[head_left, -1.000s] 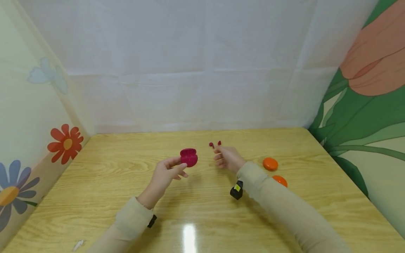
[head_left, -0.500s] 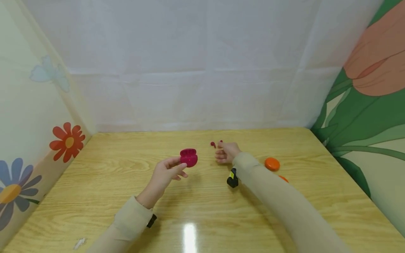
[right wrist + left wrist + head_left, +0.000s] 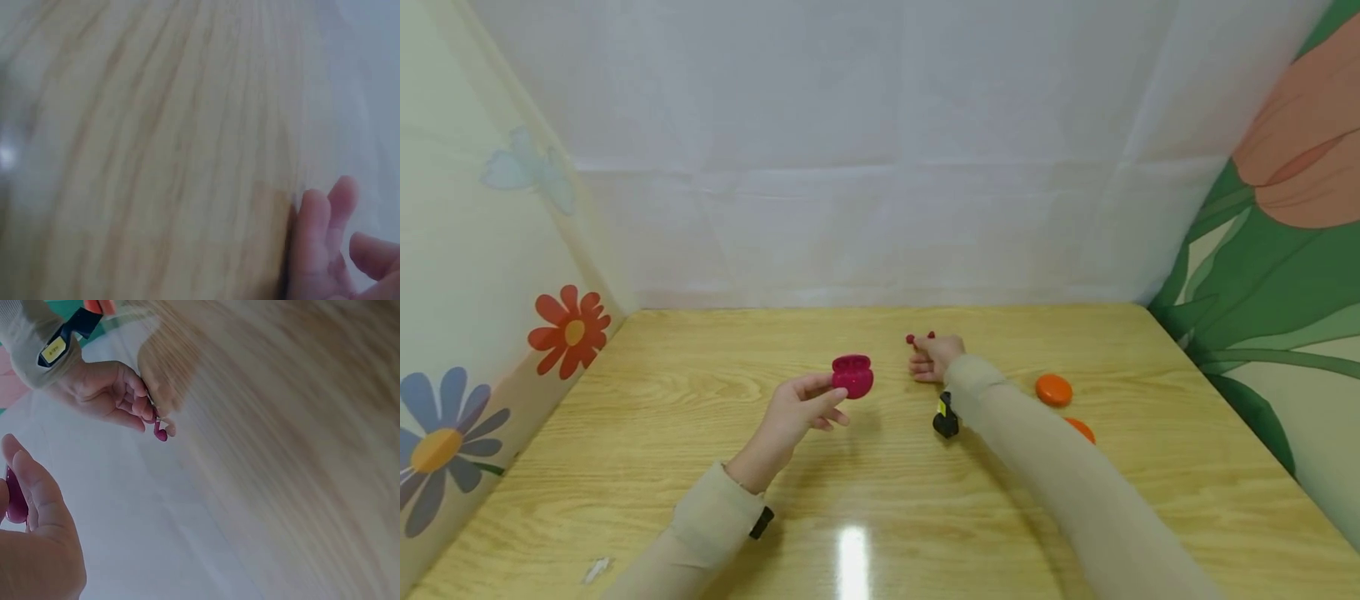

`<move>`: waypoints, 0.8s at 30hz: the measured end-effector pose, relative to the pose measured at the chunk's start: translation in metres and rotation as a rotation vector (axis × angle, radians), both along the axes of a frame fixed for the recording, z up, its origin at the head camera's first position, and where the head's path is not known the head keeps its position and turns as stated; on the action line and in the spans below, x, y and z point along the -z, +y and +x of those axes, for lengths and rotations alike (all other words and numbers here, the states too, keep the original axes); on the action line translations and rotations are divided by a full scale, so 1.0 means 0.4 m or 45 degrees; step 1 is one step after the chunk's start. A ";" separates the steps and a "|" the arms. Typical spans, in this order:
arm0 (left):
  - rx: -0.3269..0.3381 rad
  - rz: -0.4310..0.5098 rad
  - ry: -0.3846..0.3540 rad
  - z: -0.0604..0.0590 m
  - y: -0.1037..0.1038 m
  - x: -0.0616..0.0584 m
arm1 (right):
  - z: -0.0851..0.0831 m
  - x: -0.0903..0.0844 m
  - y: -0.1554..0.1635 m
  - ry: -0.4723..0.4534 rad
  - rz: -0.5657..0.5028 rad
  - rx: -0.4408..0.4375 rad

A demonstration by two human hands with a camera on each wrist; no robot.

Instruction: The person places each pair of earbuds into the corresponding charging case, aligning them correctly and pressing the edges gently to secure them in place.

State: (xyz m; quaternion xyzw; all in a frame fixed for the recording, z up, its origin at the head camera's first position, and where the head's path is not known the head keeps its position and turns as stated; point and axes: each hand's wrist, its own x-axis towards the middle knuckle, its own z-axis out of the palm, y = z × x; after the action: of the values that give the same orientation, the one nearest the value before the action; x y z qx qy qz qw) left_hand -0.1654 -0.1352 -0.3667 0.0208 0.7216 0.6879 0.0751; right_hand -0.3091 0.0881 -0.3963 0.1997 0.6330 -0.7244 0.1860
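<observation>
My left hand (image 3: pixel 790 417) pinches an opened magenta earbud case (image 3: pixel 853 379) between thumb and fingers, holding it above the table with its lid raised. Part of the case (image 3: pixel 15 500) shows behind the fingers in the left wrist view. My right hand (image 3: pixel 936 358) is low at the far part of the table, fingertips right at two small magenta earbuds. One earbud (image 3: pixel 910 339) shows left of the fingertips, the other earbud (image 3: pixel 932 335) just beyond them. In the left wrist view an earbud (image 3: pixel 161 432) hangs past the right fingertips; I cannot tell whether they grip it.
Two orange rounded discs, a farther disc (image 3: pixel 1054 390) and a nearer disc (image 3: pixel 1081 430) partly behind the right sleeve, lie on the wooden table (image 3: pixel 700 358). A white sheet (image 3: pixel 880 167) backs the table. Floral panels flank both sides.
My right hand has shifted slightly away from me and stays low beside the earbuds. The left hand holds the case almost still. The whole head view has drifted slightly.
</observation>
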 end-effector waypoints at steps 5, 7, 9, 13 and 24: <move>0.006 0.009 -0.003 0.000 0.000 -0.003 | 0.007 -0.010 -0.006 0.032 0.033 0.024; 0.003 0.010 -0.009 0.000 0.000 -0.003 | 0.011 -0.015 -0.009 0.045 0.055 0.025; 0.002 0.011 -0.015 -0.001 0.000 -0.003 | 0.012 -0.018 -0.013 0.054 0.081 0.014; 0.003 0.016 -0.023 -0.001 0.004 -0.005 | 0.012 -0.021 -0.019 0.055 0.141 -0.003; -0.015 -0.016 -0.054 0.000 0.012 0.009 | -0.037 0.020 -0.026 0.012 0.305 -0.020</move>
State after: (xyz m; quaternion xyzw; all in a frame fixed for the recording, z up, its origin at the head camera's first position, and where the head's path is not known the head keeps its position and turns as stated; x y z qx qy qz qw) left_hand -0.1655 -0.1304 -0.3704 0.0015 0.7242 0.6842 0.0864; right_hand -0.3239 0.0776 -0.4045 0.2121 0.7174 -0.6432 0.1633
